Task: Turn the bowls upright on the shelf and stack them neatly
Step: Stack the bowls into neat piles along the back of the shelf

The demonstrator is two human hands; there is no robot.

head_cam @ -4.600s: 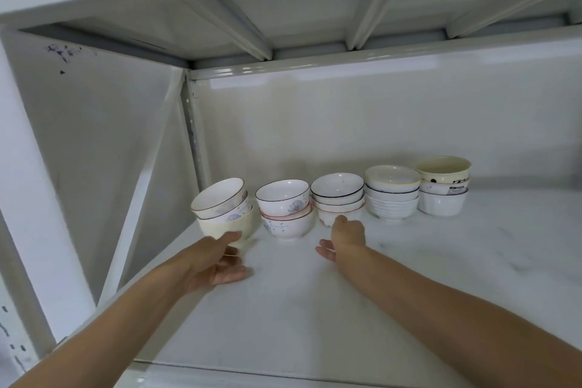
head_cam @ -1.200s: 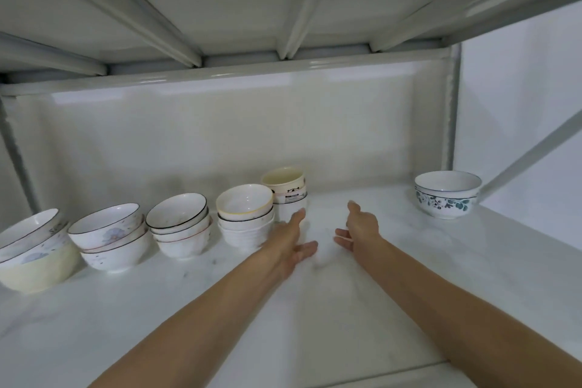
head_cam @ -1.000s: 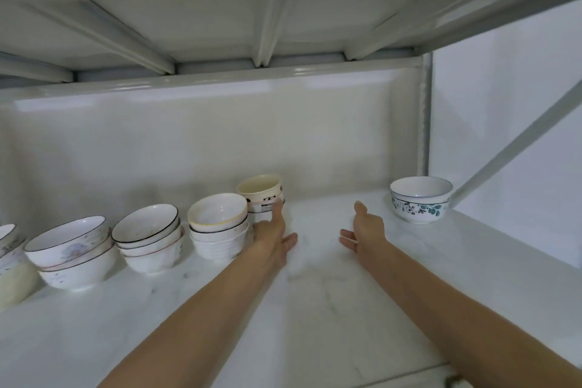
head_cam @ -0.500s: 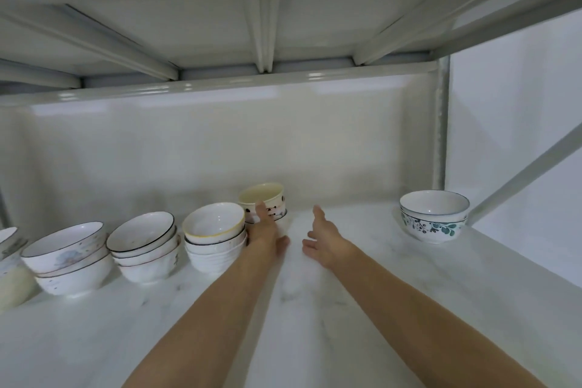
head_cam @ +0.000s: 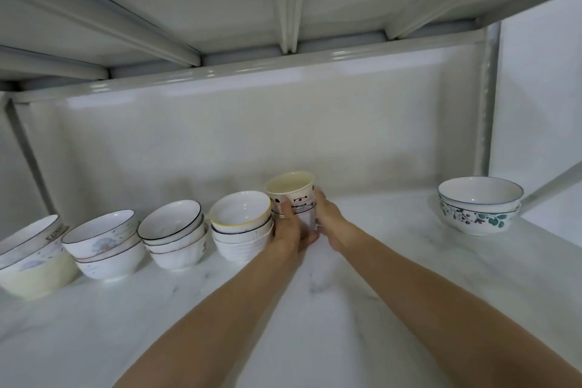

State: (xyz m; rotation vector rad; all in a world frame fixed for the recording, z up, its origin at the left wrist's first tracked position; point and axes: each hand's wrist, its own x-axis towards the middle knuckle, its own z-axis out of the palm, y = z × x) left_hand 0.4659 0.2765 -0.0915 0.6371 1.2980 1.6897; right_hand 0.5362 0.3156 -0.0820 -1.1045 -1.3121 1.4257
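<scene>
While both hands — left hand, right hand — cup cream-topped stack, fingers curled round sides: keep grip level, slide gently — avoid neighbouring stack

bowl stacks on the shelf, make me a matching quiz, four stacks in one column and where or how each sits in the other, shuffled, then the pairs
1. cream-topped stack
2. yellow-rimmed stack
3. floral-band stack
4. leaning stack

A. alone at the far right
B. far left end, tilted
C. between both hands
D. just left of the left hand

The right hand is on the other side of the held stack.

Pairs: 1-C, 2-D, 3-A, 4-B
</scene>
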